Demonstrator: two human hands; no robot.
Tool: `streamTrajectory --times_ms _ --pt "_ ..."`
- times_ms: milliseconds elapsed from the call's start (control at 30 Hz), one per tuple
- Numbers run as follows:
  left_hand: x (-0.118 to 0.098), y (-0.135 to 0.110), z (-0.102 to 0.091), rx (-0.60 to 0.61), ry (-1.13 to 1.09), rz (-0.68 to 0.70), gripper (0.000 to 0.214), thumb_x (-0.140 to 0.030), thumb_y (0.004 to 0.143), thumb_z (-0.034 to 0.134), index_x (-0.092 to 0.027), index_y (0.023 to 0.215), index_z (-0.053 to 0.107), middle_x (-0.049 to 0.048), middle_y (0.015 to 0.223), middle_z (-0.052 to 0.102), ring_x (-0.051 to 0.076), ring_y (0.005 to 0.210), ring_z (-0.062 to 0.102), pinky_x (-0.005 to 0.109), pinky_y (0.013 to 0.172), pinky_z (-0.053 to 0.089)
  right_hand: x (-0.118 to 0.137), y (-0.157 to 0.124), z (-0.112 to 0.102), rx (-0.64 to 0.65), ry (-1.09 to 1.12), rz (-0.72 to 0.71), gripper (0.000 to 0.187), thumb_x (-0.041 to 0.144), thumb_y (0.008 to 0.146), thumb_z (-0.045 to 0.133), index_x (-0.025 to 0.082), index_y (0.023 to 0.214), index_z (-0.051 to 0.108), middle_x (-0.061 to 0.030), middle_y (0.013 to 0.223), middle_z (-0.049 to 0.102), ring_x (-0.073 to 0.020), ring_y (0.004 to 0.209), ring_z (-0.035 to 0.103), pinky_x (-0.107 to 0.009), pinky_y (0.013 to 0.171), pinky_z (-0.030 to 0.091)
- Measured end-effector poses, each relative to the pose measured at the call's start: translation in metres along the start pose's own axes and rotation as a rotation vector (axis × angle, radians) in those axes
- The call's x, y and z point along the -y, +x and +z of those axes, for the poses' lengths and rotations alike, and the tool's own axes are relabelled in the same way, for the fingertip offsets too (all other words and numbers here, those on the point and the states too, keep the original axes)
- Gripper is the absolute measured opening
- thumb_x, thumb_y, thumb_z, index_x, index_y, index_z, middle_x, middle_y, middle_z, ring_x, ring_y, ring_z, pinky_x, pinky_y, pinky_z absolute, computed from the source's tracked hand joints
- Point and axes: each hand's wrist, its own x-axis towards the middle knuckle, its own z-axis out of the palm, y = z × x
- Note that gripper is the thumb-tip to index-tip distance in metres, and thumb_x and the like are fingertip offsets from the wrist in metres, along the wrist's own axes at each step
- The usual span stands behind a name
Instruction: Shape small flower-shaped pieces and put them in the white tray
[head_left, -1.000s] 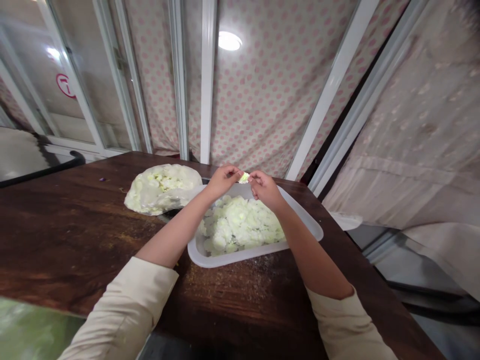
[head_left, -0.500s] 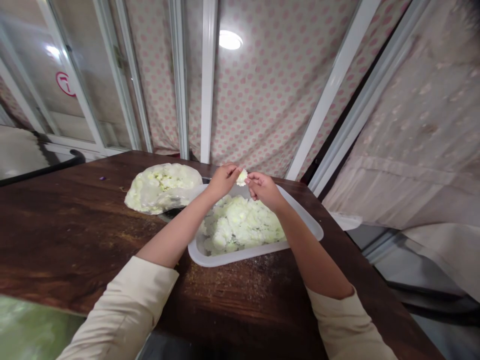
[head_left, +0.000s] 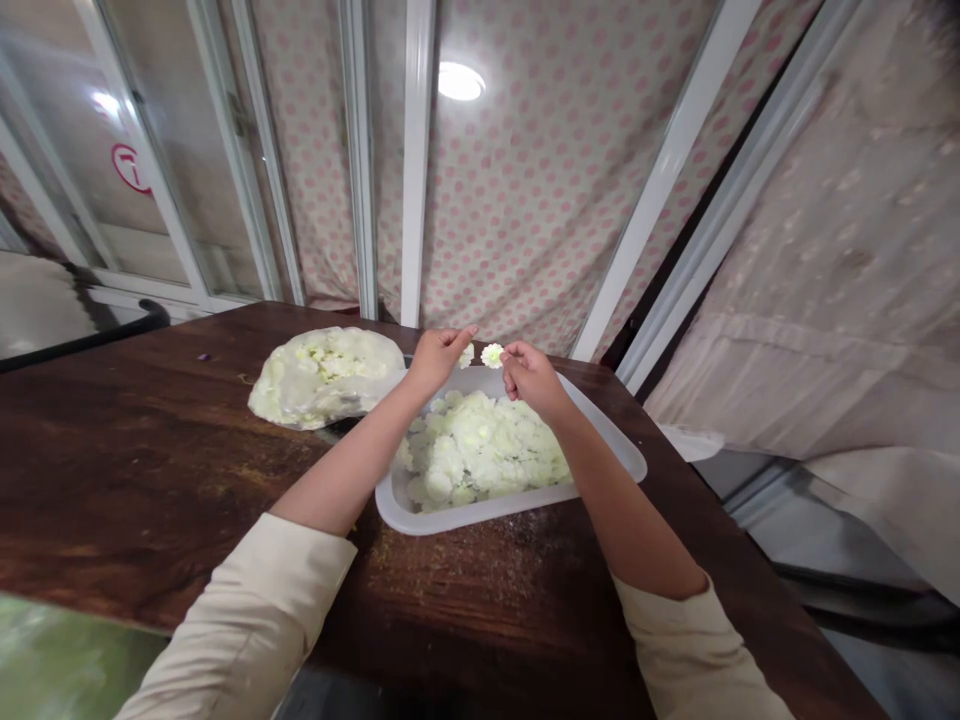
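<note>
One frilly round piece (head_left: 492, 356) is sitting pinched in the right hand (head_left: 531, 380), while a second piece (head_left: 467, 356), partly hidden, is resting in the grip of the left hand (head_left: 439, 358). A gap is now parting them, against the single one showing half a second ago; both are hovering by the far rim of the white tub (head_left: 465, 516), near the far edge of the counter (head_left: 150, 450).

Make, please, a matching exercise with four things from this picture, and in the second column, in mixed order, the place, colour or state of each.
1. Right hand
2. White tub
3. Translucent bag
4. Curtain straight ahead

A. Left of the tub, on the table
B. Patterned with pink dots
C. Open and rimmed, containing a pale heap
D. Holding a flower-shaped piece

Pairs: 1-D, 2-C, 3-A, 4-B
</note>
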Motion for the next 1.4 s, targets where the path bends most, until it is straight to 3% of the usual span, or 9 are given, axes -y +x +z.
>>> streamTrajectory --times_ms 133,367,500,700,833,1000,1200,1400 --pt "0.005 0.002 0.001 0.032 0.021 -0.015 0.047 -0.046 0.080 0.048 -0.018 0.050 0.025 -0.0050 0.048 0.022 0.006 0.048 0.022 0.024 0.048 0.019 -0.001 0.001 0.000 0.000 -0.006 -0.013 0.016 0.034 0.082 0.047 0.020 0.076 0.042 0.0097 0.042 0.043 -0.0057 0.032 0.039 -0.016 0.034 0.029" --pt "0.012 0.003 0.006 0.227 0.031 -0.131 0.027 -0.034 0.085 0.042 -0.016 0.065 0.046 -0.0014 0.057 0.050 0.008 0.047 0.044 0.022 0.049 0.033 -0.002 0.002 0.000 -0.002 0.001 -0.014 0.016 0.035 0.082 0.047 0.020 0.077 0.042 0.0100 0.042 0.042 -0.0059 0.032 0.038 -0.016 0.034 0.029" --pt "0.010 0.002 0.004 0.230 0.029 -0.199 0.027 -0.034 0.083 0.045 -0.017 0.063 0.043 -0.0041 0.049 0.045 0.008 0.040 0.041 0.022 0.045 0.031 -0.001 0.001 0.000 -0.005 -0.023 -0.020 0.015 0.033 0.083 0.046 0.020 0.076 0.042 0.0098 0.042 0.042 -0.0060 0.032 0.039 -0.017 0.034 0.030" --pt "0.008 0.003 0.002 0.110 0.074 -0.080 0.041 -0.040 0.085 0.041 -0.019 0.052 0.029 -0.0053 0.043 0.030 0.007 0.042 0.029 0.024 0.046 0.023 -0.001 0.001 -0.001 -0.015 -0.048 -0.030 0.014 0.032 0.083 0.045 0.020 0.076 0.042 0.0097 0.042 0.041 -0.0065 0.033 0.038 -0.017 0.035 0.030" --pt "0.004 0.001 0.001 0.095 0.120 -0.097 0.046 -0.041 0.087 0.038 -0.019 0.049 0.026 -0.0043 0.043 0.026 0.007 0.044 0.025 0.026 0.048 0.019 -0.003 0.001 -0.001 -0.024 -0.068 -0.034 0.013 0.031 0.084 0.045 0.020 0.077 0.042 0.0093 0.043 0.042 -0.0068 0.034 0.039 -0.017 0.035 0.031" --pt "0.000 -0.002 0.000 0.172 0.161 -0.172 0.058 -0.049 0.088 0.031 -0.016 0.042 0.040 -0.0004 0.040 0.037 0.009 0.044 0.035 0.026 0.050 0.024 -0.004 0.002 -0.001 -0.021 -0.067 -0.042 0.012 0.029 0.085 0.045 0.021 0.077 0.042 0.0092 0.043 0.042 -0.0072 0.034 0.038 -0.018 0.035 0.031" --pt "0.010 0.000 0.002 0.197 0.112 -0.194 0.050 -0.050 0.074 0.055 -0.016 0.042 0.038 -0.0048 0.040 0.028 0.006 0.042 0.024 0.024 0.046 0.018 -0.003 0.001 -0.001 -0.020 -0.083 -0.030 0.011 0.028 0.085 0.046 0.020 0.077 0.043 0.0092 0.042 0.042 -0.0073 0.034 0.038 -0.018 0.035 0.030" --pt "0.023 0.004 0.004 0.279 0.039 -0.167 0.032 -0.040 0.066 0.062 -0.013 0.052 0.051 -0.0055 0.046 0.035 0.005 0.046 0.028 0.021 0.047 0.020 -0.002 0.001 -0.002 -0.023 -0.096 -0.044 0.014 0.031 0.085 0.047 0.021 0.076 0.043 0.0091 0.043 0.041 -0.0073 0.034 0.038 -0.018 0.037 0.031"
